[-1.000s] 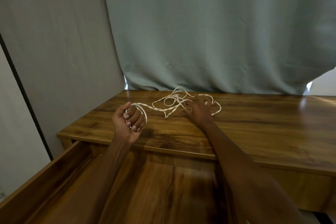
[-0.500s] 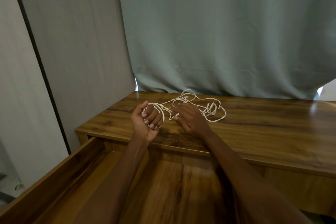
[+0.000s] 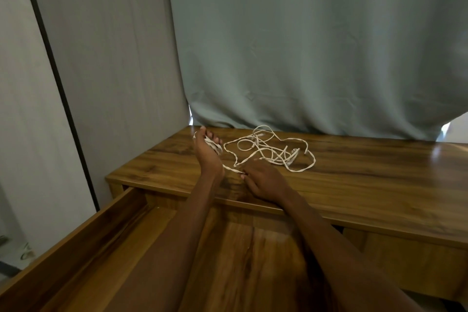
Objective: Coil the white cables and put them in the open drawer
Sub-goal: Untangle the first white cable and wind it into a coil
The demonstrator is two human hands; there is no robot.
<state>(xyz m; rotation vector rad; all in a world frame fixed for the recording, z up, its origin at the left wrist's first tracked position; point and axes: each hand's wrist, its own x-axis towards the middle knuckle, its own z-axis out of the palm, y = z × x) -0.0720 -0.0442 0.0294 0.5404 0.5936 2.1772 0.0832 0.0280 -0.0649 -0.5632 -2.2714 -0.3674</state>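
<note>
A tangle of white cable lies loose on the wooden tabletop. My left hand is raised palm up at the tangle's left end, with a few turns of the cable wound around its fingers. My right hand rests on the table near the front edge and pinches the strand that runs from the wound turns to the tangle. The open drawer extends toward me below the tabletop, under both forearms.
A grey-green curtain hangs directly behind the table. A grey wall panel with a dark vertical strip stands at the left. The drawer's left wall runs along the lower left.
My left hand has opened from a curled grip to palm up and moved away from me. My right hand has slid back toward the front edge along the strand. The view shifted left.
</note>
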